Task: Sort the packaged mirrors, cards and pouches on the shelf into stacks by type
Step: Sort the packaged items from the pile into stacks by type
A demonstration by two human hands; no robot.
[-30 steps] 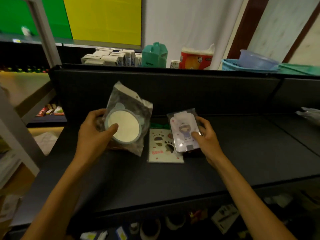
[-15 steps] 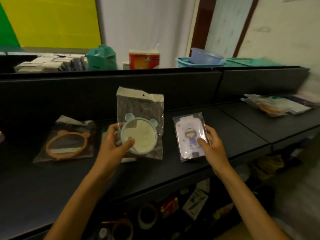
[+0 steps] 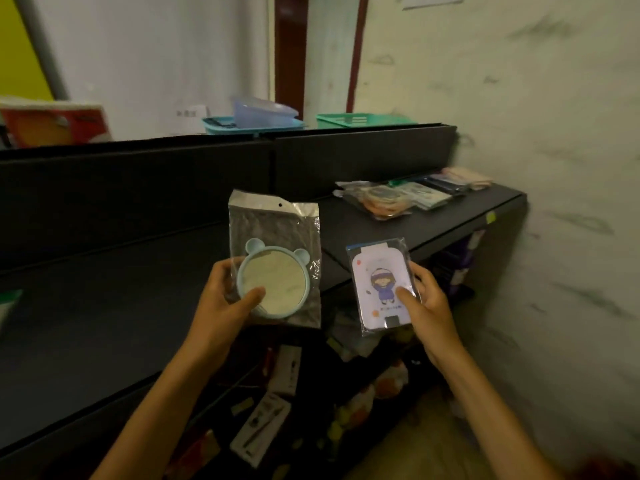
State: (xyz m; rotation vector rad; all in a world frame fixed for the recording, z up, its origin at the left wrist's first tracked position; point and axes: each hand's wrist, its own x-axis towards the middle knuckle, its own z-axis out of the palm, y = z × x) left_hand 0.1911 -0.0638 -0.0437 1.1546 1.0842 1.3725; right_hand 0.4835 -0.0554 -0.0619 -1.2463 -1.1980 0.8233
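The packaged mirror point(image 3: 277, 271), a round pale-blue one with two small ears inside a clear bag with a hang hole at the top, is held upright in the air above the front edge of the shelf point(image 3: 104, 306). The left hand point(image 3: 221, 306) is closed on the bag's lower left corner, thumb pressed across the glass face and fingers behind, a hold that keeps the front readable. Just to its right, apart from it, the packaged card point(image 3: 381, 285), white with a cartoon figure in purple, is tilted slightly and also clear of the shelf. The right hand point(image 3: 426, 306) is closed on its right edge, thumb on the front and fingers wrapped behind. Both items face the person, probably so that each type can be judged before it is put down. Further along the shelf, toward the wall point(image 3: 554, 168), lies a pile of packages point(image 3: 408, 199): an orange-rimmed item in a bag at its near end, flatter packets behind it; these are too blurred to tell apart. This pile appears to be the destination or the remaining stock; which one cannot be determined. Baskets point(image 3: 252, 124) sit behind the shelf's back panel, and assorted goods occupy the lower level.
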